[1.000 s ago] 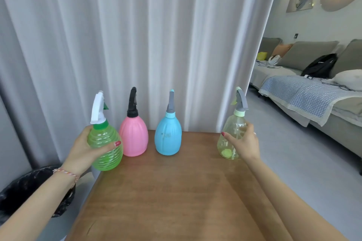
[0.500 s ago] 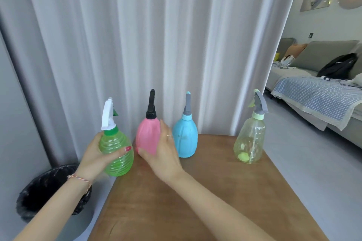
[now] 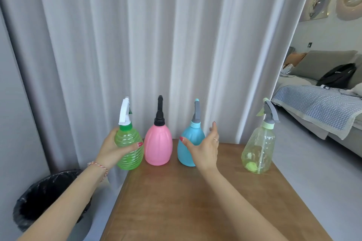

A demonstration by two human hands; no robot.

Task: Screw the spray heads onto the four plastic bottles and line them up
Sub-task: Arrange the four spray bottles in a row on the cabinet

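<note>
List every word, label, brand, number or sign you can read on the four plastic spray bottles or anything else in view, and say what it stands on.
None can be read.
Green ribbed plastic bottle, pink plastic bottle, blue plastic bottle, clear yellowish plastic bottle: no label or print shows.
Black bag on the grey sofa: a small pale mark, too small to read.
Framed wall pictures: no lettering shows.

Pale grey curtains (image 3: 156, 45) hang behind the wooden tabletop (image 3: 195, 201). Far right, a grey sofa (image 3: 329, 60) carries a checked blanket (image 3: 317, 103) and, apparently, a black bag (image 3: 338, 75).
</note>
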